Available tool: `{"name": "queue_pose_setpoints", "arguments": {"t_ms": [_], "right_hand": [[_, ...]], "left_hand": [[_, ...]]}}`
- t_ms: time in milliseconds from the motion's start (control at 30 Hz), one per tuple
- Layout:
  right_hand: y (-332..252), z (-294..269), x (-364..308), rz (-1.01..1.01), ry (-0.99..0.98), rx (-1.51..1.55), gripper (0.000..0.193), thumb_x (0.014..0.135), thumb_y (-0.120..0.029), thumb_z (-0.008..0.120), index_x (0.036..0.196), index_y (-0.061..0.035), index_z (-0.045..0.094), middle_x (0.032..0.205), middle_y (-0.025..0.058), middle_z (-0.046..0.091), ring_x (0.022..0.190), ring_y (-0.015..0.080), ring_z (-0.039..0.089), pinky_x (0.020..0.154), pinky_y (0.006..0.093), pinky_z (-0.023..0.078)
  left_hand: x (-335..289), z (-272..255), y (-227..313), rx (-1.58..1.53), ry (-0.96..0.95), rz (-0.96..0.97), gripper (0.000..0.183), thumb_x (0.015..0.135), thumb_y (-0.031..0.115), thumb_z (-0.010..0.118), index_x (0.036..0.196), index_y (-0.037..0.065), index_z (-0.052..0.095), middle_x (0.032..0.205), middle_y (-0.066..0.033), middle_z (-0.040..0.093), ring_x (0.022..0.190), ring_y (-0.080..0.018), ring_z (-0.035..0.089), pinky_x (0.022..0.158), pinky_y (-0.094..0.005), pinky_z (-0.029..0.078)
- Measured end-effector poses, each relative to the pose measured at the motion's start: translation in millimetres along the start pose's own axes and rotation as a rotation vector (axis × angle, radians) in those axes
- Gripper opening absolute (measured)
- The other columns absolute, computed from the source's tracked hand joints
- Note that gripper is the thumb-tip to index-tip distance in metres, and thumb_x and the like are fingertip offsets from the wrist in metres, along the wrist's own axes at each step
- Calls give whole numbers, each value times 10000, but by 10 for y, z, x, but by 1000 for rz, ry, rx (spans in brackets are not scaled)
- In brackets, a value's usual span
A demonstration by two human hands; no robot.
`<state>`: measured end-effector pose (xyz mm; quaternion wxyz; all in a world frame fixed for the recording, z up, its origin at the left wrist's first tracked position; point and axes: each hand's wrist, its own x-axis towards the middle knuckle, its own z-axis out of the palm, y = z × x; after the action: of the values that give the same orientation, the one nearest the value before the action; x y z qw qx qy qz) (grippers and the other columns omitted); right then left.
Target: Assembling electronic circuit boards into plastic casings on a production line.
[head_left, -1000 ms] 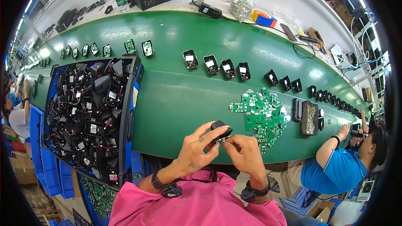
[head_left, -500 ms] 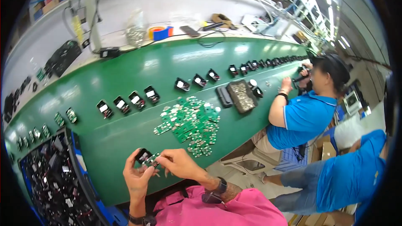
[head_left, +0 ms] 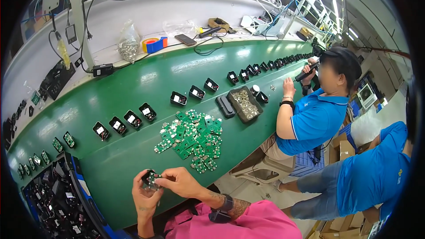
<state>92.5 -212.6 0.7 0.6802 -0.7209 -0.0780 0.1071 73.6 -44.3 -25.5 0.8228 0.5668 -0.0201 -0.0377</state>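
Observation:
My left hand (head_left: 146,200) cups a small black plastic housing (head_left: 147,176) near the front edge of the green conveyor belt (head_left: 146,84). My right hand (head_left: 179,181) pinches a small green circuit board (head_left: 153,179) and presses it onto that housing. Both hands meet at the lower middle of the view. Just beyond them on the belt lies a heap of green circuit boards (head_left: 190,137).
A row of black housings (head_left: 133,118) runs along the belt. A blue crate of black parts (head_left: 53,203) sits at my left. A tray of screws (head_left: 244,102) lies near a seated person in blue (head_left: 314,115); another person in blue (head_left: 372,177) is at right.
The view has swung further right and the belt now curves away to the upper right. My hands stay together on the housing and board, now at lower middle.

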Motion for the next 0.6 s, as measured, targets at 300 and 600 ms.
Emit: {"name": "queue_pose_setpoints", "arguments": {"t_ms": [300,600], "right_hand": [[-108,-50,141,-165,-147,-189,309,981,-241,603,804,12,609,629,100,524,573,157,459,555,336,413],[-434,87,7,-178,-13,-394,181,920,-143,669,817,6,674,724,121,635,606,264,607,546,365,454]], "left_hand": [[-16,-62,-39,6,-1,-3,606,814,-72,709,1359,25,462,1239,-134,555,1021,-205,644,778,-319,605],[75,93,-47,395,121,307,489,871,-27,606,1349,72,587,1204,-130,658,951,-184,672,813,-270,538]]}}
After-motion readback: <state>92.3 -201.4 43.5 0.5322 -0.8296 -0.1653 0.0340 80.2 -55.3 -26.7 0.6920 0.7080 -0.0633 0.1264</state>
